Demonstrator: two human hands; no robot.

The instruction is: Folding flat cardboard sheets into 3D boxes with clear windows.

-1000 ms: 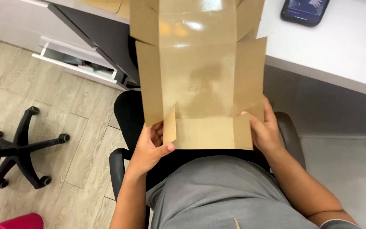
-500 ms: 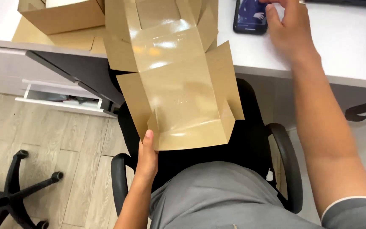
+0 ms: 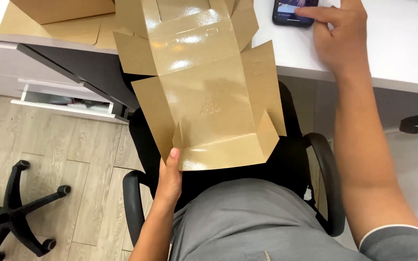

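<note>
My left hand (image 3: 169, 178) pinches the flat carton blank (image 3: 209, 92) at its near edge; beyond it, my open right hand (image 3: 339, 38) taps the phone (image 3: 293, 10).

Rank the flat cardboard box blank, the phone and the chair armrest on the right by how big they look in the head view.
1. flat cardboard box blank, by far the largest.
2. chair armrest.
3. phone, partly cut off by the frame edge and covered by the right hand, so its full size is unsure.
</note>
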